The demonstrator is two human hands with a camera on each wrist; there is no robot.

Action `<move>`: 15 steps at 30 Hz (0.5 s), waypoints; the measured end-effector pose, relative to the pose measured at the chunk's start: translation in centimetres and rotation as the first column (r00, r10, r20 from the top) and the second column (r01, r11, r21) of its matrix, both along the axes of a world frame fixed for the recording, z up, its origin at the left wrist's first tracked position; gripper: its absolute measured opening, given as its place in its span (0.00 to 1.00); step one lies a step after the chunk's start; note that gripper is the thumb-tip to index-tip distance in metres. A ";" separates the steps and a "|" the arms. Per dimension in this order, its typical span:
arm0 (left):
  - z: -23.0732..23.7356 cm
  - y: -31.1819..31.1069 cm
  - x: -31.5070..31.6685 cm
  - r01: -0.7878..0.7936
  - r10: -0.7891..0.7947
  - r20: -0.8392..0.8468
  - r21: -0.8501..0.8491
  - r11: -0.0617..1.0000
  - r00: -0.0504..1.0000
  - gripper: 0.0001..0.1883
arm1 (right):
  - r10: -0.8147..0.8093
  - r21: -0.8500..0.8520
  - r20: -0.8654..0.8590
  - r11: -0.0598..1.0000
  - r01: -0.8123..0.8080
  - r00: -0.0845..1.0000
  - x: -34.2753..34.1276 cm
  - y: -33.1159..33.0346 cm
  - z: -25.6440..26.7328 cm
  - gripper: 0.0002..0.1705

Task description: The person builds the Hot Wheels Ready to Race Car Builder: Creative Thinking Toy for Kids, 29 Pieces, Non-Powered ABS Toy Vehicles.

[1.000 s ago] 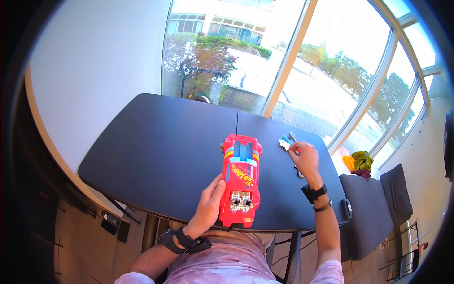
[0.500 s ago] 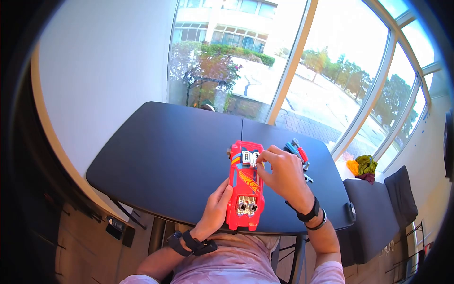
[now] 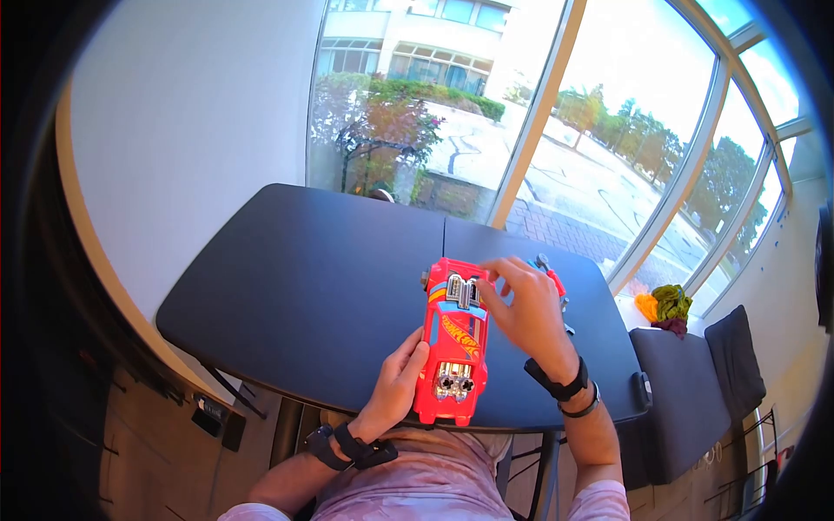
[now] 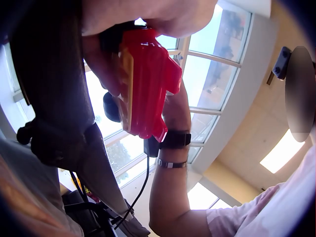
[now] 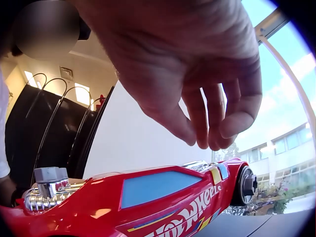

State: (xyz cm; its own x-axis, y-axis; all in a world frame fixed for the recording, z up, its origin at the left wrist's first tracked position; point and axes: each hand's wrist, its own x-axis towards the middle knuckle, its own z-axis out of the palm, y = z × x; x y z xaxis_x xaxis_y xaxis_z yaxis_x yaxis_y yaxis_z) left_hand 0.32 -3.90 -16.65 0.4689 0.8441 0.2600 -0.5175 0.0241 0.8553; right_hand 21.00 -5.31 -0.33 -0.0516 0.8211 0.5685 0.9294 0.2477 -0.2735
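A red toy car (image 3: 473,346) with yellow lettering is tilted up at the table's near edge, gripped along its left side by my left hand (image 3: 395,386). A silver engine piece (image 3: 464,293) sits in the recess at the car's far end. Another silver engine (image 3: 453,379) with two dark knobs is at the near end. Just right of the far piece, my right hand (image 3: 534,321) hovers with loosely bent fingers. In the right wrist view a gap shows between its fingertips and the car's silver piece (image 5: 198,165). The left wrist view shows the car's red underside (image 4: 148,84).
On the black table (image 3: 304,286), a red-handled tool (image 3: 556,282) and other small parts lie partly behind my right hand. A dark box (image 3: 642,388) is at the table's right edge. Beyond stand a grey seat (image 3: 678,399) and bundled cloths (image 3: 671,304) by the windows.
My right hand went from the parts on the table to the car carrying a silver piece. That piece now sits in the far recess, let go, with the fingers lifted off it.
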 end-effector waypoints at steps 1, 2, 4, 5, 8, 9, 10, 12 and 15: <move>0.1 0.0 -0.1 0.006 -0.006 0.000 -0.003 1.000 1.000 0.30 | 0.014 0.056 -0.012 0.998 -0.014 1.000 0.4 0.4 -0.4 0.20; 0.2 -0.1 -0.1 0.012 -0.012 0.000 -0.004 1.000 1.000 0.30 | 0.011 0.086 -0.022 0.996 -0.009 1.000 0.7 0.8 -1.0 0.24; 0.4 0.0 -0.3 0.027 -0.027 -0.001 -0.009 1.000 1.000 0.30 | 0.010 0.146 -0.039 0.989 -0.004 0.999 1.3 2.0 -2.4 0.31; 0.5 0.0 -0.3 0.037 -0.037 -0.002 -0.011 0.999 0.999 0.30 | 0.047 -0.013 -0.206 0.999 -0.050 0.977 1.7 2.4 -2.6 0.33; 0.8 0.1 -0.7 0.052 -0.052 -0.014 0.010 0.999 0.999 0.31 | 0.052 -0.305 -0.585 0.911 -0.279 0.809 2.4 3.1 -2.4 0.38; 1.0 0.0 -0.8 0.057 -0.057 -0.019 0.018 0.998 0.998 0.31 | 0.061 -0.316 -0.645 0.887 -0.338 0.761 2.4 3.0 -2.2 0.38; 0.9 0.1 -0.7 0.063 -0.063 -0.023 0.021 0.998 0.998 0.31 | 0.063 -0.322 -0.702 0.860 -0.396 0.709 2.4 2.9 -2.2 0.39; 0.6 0.3 -0.7 0.081 -0.080 -0.031 0.022 0.996 0.996 0.31 | 0.056 -0.316 -0.686 0.876 -0.366 0.725 2.5 3.2 -2.7 0.38; 0.8 -0.2 -0.7 0.087 -0.087 0.001 -0.002 0.996 0.996 0.31 | 0.089 -0.271 -0.618 0.908 -0.318 0.781 2.6 3.1 -3.1 0.38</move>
State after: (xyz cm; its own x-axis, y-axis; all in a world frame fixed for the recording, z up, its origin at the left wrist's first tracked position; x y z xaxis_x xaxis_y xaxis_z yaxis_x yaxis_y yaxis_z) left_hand -0.36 -4.06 -15.81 0.5402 0.8009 0.2585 -0.5143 0.0711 0.8546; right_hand 23.58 -2.26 -3.42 0.0039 0.9735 0.2286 0.5002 0.1960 -0.8434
